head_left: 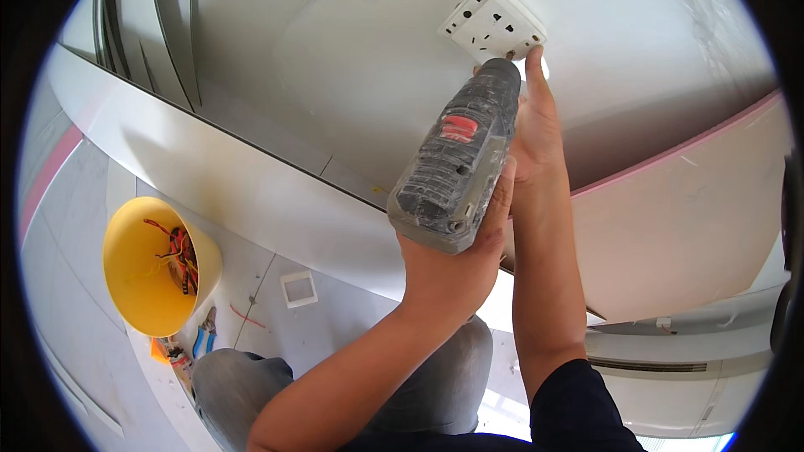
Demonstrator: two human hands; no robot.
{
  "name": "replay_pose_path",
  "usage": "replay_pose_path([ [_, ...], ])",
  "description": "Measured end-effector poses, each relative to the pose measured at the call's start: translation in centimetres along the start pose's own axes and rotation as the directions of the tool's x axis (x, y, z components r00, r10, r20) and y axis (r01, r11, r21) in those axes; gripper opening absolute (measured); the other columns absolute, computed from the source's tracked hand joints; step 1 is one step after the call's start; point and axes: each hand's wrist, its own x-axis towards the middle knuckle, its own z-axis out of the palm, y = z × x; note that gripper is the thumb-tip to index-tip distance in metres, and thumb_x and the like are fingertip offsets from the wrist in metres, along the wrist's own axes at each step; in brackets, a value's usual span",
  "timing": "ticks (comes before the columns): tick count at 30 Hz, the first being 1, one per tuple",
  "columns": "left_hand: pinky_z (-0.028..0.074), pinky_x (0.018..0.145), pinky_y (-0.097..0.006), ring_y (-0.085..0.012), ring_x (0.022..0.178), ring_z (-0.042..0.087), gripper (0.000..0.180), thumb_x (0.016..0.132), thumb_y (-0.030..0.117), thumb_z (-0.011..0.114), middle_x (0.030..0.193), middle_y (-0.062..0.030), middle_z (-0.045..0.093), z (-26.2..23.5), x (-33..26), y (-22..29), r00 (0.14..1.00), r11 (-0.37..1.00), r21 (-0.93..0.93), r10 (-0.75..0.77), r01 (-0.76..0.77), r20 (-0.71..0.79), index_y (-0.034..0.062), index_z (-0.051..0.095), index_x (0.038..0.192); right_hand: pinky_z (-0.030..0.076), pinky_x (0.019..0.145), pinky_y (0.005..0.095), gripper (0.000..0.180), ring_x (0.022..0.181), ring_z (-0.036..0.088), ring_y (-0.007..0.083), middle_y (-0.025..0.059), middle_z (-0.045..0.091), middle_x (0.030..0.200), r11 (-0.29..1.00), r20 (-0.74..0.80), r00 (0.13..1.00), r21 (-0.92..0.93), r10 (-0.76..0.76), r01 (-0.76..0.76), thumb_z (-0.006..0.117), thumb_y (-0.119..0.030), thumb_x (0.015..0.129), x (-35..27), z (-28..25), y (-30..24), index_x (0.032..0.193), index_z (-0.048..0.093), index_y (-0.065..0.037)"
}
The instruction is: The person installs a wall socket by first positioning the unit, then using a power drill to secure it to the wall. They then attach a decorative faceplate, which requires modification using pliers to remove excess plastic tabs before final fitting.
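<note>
A dusty grey and black power drill (435, 163) with a red patch points up and away from me. My left hand (456, 276) is wrapped round its grip from below, thumb along its right side. The drill's tip meets a screw at the lower edge of a white wall socket (494, 21), which sits tilted on the pale panel. Beside the tip, my right hand (538, 138) is palm up, its thumb pressed to the socket's lower right corner. A fingertip shows left of the tip; its other fingers are hidden behind the drill.
At the left stands a yellow bucket (138, 272) holding red and black wires. Blue-handled pliers (204, 333) and a white square frame (299, 289) lie on the floor. A curved white panel edge (218, 180) runs between me and the socket. A pink-edged board (687, 218) is at the right.
</note>
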Motion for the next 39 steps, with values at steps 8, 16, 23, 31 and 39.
replay_pose_path([
  [8, 0.050, 0.066, -0.031, -0.0120, 0.075, 0.062, 0.024, 0.099, 0.022, 0.076, 0.090, -0.0040, 0.069, -0.3, 0.0, 0.0, 0.998, 0.993, 0.097, -0.061, 0.063, -0.021, -0.0003, 0.068, 0.103, 0.020, 0.043, 0.0179, 0.072, 0.049, 0.032, 0.0009, -0.0074, 0.048, 0.066, 0.995, 0.039, 0.998, -0.084, -0.043, 0.046, 0.065, -0.077, 0.089, 1.0, -1.3, -0.1, 0.089, 0.062, -0.006],
  [16, 0.041, 0.057, -0.026, -0.0061, 0.065, 0.051, 0.021, 0.102, 0.025, 0.072, 0.079, 0.0035, 0.057, -0.4, -0.1, -0.6, 0.997, 0.986, 0.146, -0.075, 0.075, -0.003, 0.0078, 0.063, 0.095, 0.021, 0.043, 0.0176, 0.068, 0.050, 0.034, 0.0003, -0.0083, 0.042, 0.064, 0.996, -0.014, 1.000, -0.089, -0.016, 0.015, 0.067, -0.076, 0.088, -0.3, -0.3, -0.5, 0.089, 0.060, -0.008],
  [23, 0.041, 0.054, -0.025, -0.0049, 0.062, 0.049, 0.018, 0.103, 0.024, 0.072, 0.077, 0.0048, 0.056, -0.4, -0.1, -0.7, 0.999, 0.988, 0.149, -0.043, 0.042, 0.001, 0.0093, 0.063, 0.096, 0.022, 0.043, 0.0174, 0.069, 0.050, 0.035, 0.0005, -0.0082, 0.042, 0.065, 0.995, 0.008, 1.000, -0.093, 0.021, -0.021, 0.071, -0.076, 0.085, -0.4, -1.0, -0.8, 0.088, 0.059, -0.008],
  [31, 0.050, 0.072, -0.030, -0.0108, 0.081, 0.062, 0.021, 0.100, 0.020, 0.075, 0.094, -0.0030, 0.068, -0.5, -0.3, -0.4, 0.992, 0.986, 0.110, -0.125, 0.127, -0.025, 0.0012, 0.068, 0.106, 0.023, 0.045, 0.0178, 0.070, 0.051, 0.038, 0.0004, -0.0082, 0.044, 0.065, 0.997, -0.011, 0.999, -0.075, 0.033, -0.034, 0.072, -0.077, 0.084, -0.7, -0.7, -0.7, 0.088, 0.059, -0.008],
  [39, 0.051, 0.074, -0.030, -0.0113, 0.083, 0.063, 0.022, 0.099, 0.019, 0.076, 0.096, -0.0031, 0.070, -0.5, -0.2, -0.9, 0.997, 0.993, 0.090, -0.079, 0.080, -0.013, -0.0005, 0.069, 0.107, 0.023, 0.045, 0.0191, 0.077, 0.051, 0.034, 0.0020, -0.0075, 0.042, 0.065, 0.996, -0.022, 0.998, -0.061, 0.061, -0.062, 0.070, -0.082, 0.081, -0.8, -0.4, -0.5, 0.091, 0.060, -0.006],
])
